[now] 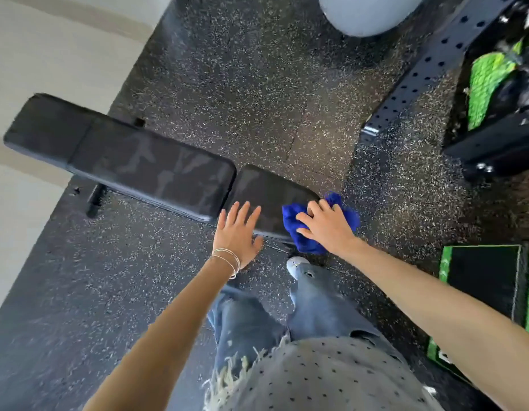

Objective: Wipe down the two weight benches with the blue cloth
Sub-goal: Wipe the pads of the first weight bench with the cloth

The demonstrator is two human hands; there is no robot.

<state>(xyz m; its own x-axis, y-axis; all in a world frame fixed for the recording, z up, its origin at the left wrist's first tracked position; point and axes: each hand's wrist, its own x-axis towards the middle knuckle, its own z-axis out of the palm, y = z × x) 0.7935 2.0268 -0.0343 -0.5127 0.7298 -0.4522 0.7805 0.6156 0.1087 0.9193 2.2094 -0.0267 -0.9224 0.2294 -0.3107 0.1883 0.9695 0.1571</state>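
A black padded bench (156, 170) is seen lying flat on a dark speckled rubber floor (227, 84), made up of a long back pad and a shorter seat pad (266, 197) set end to end with a narrow gap between them. The blue cloth (292, 223) is bunched on the outer end of the seat pad, with part of it hanging over the bench's end and near edge. The cloth is pressed down by the right hand (325, 226), which is laid on top of it with the fingers spread wide and only slightly bent; the cloth is not gathered into a fist. The left hand (238, 232) is held wide, its fingers straight and close together, over the near edge of the seat pad just beside the gap; whether the bench is actually touched by it cannot be told. Thin bracelets (227, 259) are worn on the left wrist.

On the near side of the bench, torn blue jeans (245, 321) and the toe of a pale shoe (297, 264) are seen, the shoe just below the cloth. Beyond the bench's seat end, a black perforated rack beam (435, 63) is laid across the floor, with green turf (485, 84) behind it. A grey ball (367, 13) is visible well beyond the bench.
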